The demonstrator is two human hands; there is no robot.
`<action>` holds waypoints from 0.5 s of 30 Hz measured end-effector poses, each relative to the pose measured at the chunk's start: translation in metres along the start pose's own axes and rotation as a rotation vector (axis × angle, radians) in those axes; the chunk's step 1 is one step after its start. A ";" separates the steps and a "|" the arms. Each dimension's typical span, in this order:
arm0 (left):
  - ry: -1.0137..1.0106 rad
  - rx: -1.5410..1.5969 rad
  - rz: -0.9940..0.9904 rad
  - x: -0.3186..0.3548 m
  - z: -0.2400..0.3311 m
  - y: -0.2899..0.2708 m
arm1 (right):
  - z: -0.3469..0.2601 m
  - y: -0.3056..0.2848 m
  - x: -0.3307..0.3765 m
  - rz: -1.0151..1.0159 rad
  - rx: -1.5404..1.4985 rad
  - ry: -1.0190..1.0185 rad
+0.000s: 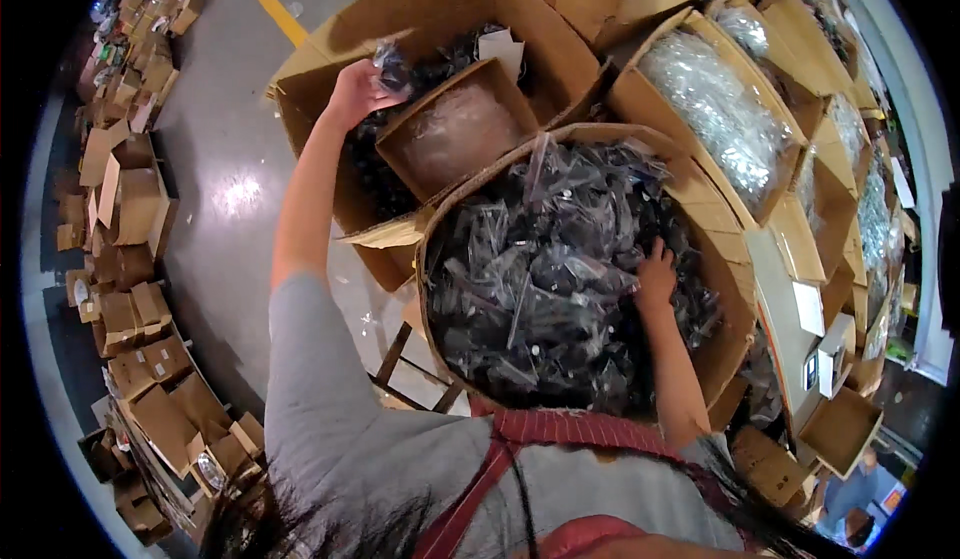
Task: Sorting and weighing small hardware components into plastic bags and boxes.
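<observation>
My left hand point(357, 96) is raised over the far-left carton point(310, 109). Its fingers are closed on a small clear plastic bag point(392, 69) with something dark inside. Within that carton lie more dark pieces, and a smaller cardboard box point(490, 84) lined with clear plastic. Nearer to me stands a large rounded cardboard carton point(735, 289), heaped with clear bags of black items point(540, 269). My right hand point(656, 277) rests among these bags on the right side of the heap, fingers apart. Some fingertips are partly hidden between the bags.
To the right, an open carton holds clear plastic bags point(715, 104), with several more cartons beyond. A small open box point(842, 431) sits at the lower right. Across the grey floor point(220, 219), cartons point(130, 199) line the left side. A person point(850, 494) is at the lower right.
</observation>
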State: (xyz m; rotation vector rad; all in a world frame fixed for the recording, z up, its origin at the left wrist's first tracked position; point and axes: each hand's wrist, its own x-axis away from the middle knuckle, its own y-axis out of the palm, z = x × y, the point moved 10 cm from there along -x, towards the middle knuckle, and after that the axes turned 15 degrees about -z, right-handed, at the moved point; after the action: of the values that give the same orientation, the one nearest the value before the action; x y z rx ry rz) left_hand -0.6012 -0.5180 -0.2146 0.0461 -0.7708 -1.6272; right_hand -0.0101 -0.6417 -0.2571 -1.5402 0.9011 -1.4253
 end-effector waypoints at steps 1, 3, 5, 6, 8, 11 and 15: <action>0.001 -0.016 -0.021 0.006 0.010 0.038 | 0.003 0.019 -0.006 0.053 0.231 -0.082; 0.196 0.114 -0.436 0.043 0.034 0.166 | -0.004 0.003 -0.004 -0.036 0.230 -0.100; 0.188 0.119 -0.543 0.071 0.027 0.227 | -0.004 -0.021 0.006 -0.128 0.079 -0.147; 0.171 0.141 -0.641 0.084 0.021 0.258 | 0.001 -0.033 0.010 -0.119 0.068 -0.135; 0.139 0.164 -0.741 0.104 0.006 0.305 | 0.014 -0.054 0.023 -0.079 -0.197 -0.201; 0.055 0.059 -0.699 0.121 -0.023 0.369 | 0.049 -0.090 0.050 0.022 -0.588 -0.329; 0.069 -0.057 -0.768 0.147 -0.064 0.473 | 0.088 -0.131 0.145 -0.106 -1.727 -0.360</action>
State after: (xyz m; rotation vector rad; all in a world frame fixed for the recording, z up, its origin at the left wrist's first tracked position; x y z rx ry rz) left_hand -0.1967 -0.6798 0.0293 0.3962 -0.6892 -2.3557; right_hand 0.0874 -0.7131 -0.0800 -2.8592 1.9861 -0.0414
